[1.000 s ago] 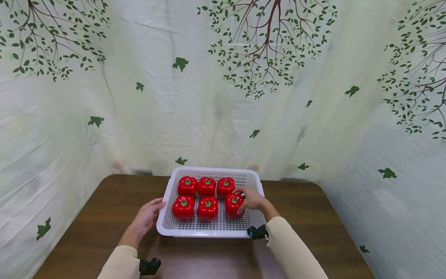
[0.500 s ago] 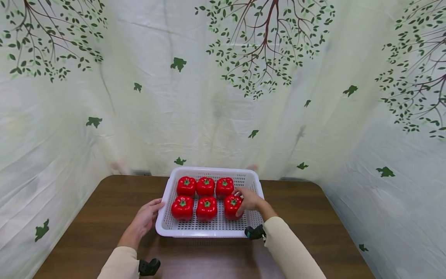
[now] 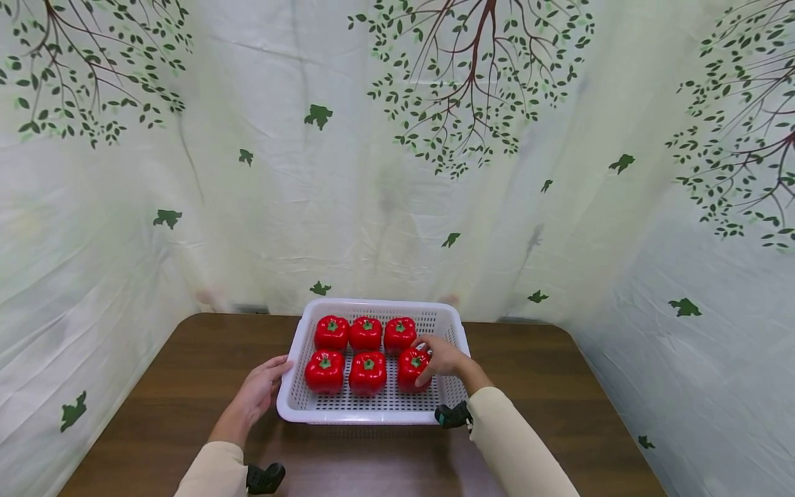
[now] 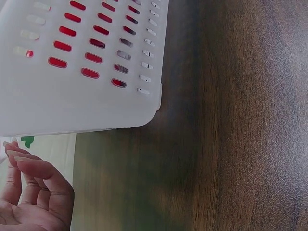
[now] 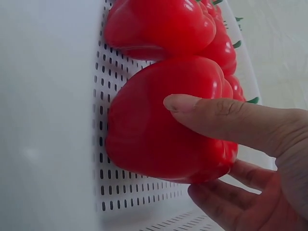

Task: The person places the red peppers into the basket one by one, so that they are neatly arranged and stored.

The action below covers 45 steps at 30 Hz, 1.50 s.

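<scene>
A white plastic basket [image 3: 360,416] with slotted walls holds several glossy red bell peppers in two rows of three. My right hand [image 3: 444,360] reaches in over the right side and grips the front-right bell pepper [image 3: 410,373]. In the right wrist view the thumb [image 5: 207,113] lies across this bell pepper [image 5: 159,130], with the other fingers round its far side; it sits low, close over the perforated floor. My left hand [image 3: 263,386] is at the basket's left side, its loosely bent fingers right at the rim, also seen in the left wrist view.
The basket is on a dark brown wooden table [image 3: 186,386], near its back edge. Behind hangs a pale curtain [image 3: 373,172] printed with branches and leaves. The front-middle bell pepper [image 3: 367,376] and back-right bell pepper [image 3: 399,336] neighbour the gripped one.
My right hand and the gripped bell pepper have shifted slightly left, closer to the front-middle one. The left hand has stayed at the rim. The head view has moved a little.
</scene>
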Available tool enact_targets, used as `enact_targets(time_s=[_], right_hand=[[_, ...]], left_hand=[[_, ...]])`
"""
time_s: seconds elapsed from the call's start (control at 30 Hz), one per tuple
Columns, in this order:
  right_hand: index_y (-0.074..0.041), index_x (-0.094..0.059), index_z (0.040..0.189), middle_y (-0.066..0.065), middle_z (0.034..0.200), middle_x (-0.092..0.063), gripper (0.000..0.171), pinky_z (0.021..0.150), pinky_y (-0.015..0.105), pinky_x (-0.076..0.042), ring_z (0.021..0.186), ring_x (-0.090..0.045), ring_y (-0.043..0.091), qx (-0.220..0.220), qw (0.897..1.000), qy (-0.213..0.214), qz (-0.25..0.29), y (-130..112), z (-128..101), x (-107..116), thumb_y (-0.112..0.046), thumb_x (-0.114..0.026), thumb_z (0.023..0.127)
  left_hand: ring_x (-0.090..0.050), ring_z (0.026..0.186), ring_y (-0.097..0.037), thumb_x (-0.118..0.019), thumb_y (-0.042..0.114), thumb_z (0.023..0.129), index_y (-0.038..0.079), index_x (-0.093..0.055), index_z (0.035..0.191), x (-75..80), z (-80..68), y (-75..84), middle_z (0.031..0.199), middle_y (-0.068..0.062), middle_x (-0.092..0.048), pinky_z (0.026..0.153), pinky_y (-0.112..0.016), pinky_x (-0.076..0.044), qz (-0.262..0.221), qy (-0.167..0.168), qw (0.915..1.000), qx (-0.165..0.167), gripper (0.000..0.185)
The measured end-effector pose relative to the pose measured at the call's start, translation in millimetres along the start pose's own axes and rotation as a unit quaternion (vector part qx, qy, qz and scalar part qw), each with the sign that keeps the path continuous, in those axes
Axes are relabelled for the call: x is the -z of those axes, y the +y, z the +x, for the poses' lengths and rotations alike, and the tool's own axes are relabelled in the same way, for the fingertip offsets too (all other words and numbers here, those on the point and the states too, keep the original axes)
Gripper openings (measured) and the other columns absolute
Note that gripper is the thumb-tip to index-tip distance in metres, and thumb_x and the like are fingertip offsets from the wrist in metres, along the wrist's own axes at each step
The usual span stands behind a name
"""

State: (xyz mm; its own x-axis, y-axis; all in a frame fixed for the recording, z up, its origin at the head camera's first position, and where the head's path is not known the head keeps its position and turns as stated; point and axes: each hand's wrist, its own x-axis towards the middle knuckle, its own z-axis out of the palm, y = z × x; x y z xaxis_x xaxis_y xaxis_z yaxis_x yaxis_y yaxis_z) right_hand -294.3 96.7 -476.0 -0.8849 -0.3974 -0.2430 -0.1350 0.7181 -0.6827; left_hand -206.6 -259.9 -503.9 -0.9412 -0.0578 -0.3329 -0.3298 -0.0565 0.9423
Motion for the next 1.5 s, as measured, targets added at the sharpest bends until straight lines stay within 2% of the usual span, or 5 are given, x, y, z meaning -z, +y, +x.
enact_targets(time_s=[0.67,1.0,1.3,1.4,1.5], right_hand=[[-0.007,-0.051,0.132,0.017,0.124,-0.052,0.066,0.089,0.051,-0.050,0.113,-0.050,0.035,0.016,0.997,0.020,0.068,3,-7,12,-0.020,-0.082,0.075],[-0.007,-0.053,0.130,0.015,0.125,-0.055,0.057,0.093,0.054,-0.048,0.116,-0.051,0.040,0.064,0.988,0.095,0.101,13,-27,21,-0.017,-0.078,0.080],[-0.008,-0.052,0.133,0.018,0.129,-0.055,0.053,0.089,0.057,-0.049,0.115,-0.055,0.040,0.076,0.975,0.170,0.124,40,-46,28,-0.013,-0.073,0.085],[-0.006,-0.052,0.135,0.020,0.136,-0.051,0.054,0.096,0.060,-0.043,0.123,-0.048,0.042,0.089,0.975,0.191,0.075,54,-48,32,-0.013,-0.073,0.085],[-0.002,-0.051,0.135,0.024,0.145,-0.041,0.056,0.102,0.066,-0.031,0.133,-0.035,0.046,0.118,0.970,0.211,-0.029,67,-50,38,-0.011,-0.073,0.084]], left_hand=[[-0.061,0.104,-0.026,-0.051,0.032,0.100,-0.005,-0.037,0.140,5.5,4.1,7.7,0.127,-0.020,-0.056,0.091,-0.048,-0.051,0.038,-0.012,0.9992,-0.003,0.056],[-0.065,0.092,-0.030,-0.051,0.030,0.100,-0.008,-0.038,0.136,15.0,-4.1,18.5,0.119,-0.027,-0.057,0.082,-0.046,-0.055,0.164,-0.033,0.9856,-0.026,0.054],[-0.062,0.093,-0.035,-0.056,0.030,0.098,-0.006,-0.046,0.131,33.0,-14.0,31.8,0.116,-0.027,-0.058,0.076,-0.046,-0.055,0.307,-0.039,0.9471,-0.087,0.050],[-0.059,0.102,-0.042,-0.056,0.031,0.097,-0.004,-0.048,0.131,38.1,-14.6,35.3,0.120,-0.029,-0.057,0.079,-0.050,-0.054,0.368,-0.029,0.9224,-0.115,0.049],[-0.056,0.107,-0.045,-0.058,0.028,0.096,-0.003,-0.052,0.128,44.0,-10.8,37.1,0.120,-0.030,-0.057,0.084,-0.055,-0.051,0.442,-0.015,0.8793,-0.176,0.045]])
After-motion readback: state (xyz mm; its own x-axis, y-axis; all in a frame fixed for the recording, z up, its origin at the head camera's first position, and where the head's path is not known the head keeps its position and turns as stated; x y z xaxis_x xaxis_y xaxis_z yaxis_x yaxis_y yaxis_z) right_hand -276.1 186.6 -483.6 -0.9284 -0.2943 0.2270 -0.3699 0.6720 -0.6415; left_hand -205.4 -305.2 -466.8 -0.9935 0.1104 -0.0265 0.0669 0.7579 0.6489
